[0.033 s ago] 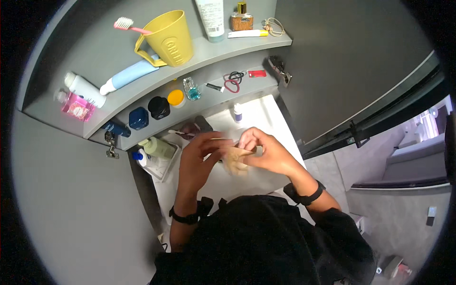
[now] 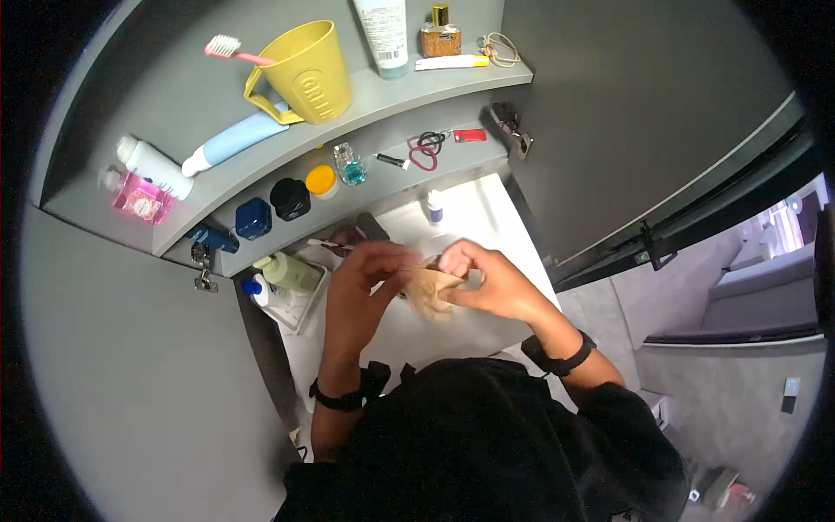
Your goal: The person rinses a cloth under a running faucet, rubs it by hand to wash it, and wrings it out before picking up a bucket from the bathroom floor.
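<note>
Over the white counter, both my hands meet at a soft-looking tan thing (image 2: 430, 294), pouch-like in outline and blurred, whose kind I cannot make out. My left hand (image 2: 367, 277) pinches its left upper edge between thumb and fingers, and those fingertips are smeared by motion. My right hand (image 2: 484, 280) grips the right side, thumb in front and fingers curled behind. The thing hangs below my fingers, and part of its upper edge is hidden by them. Beyond my hands a small white and purple bottle (image 2: 435, 209) stands on the white counter (image 2: 487, 217).
A white tray (image 2: 306, 315) with pump bottles is left of my left hand. Grey shelves ahead hold a yellow cup (image 2: 311, 74) with a pink toothbrush (image 2: 233, 50), tubes, jars and hair ties (image 2: 424, 157). Dark cabinet doors flank both sides.
The fingers of my left hand have shifted slightly at the top of the tan thing. Otherwise the view has moved only a little.
</note>
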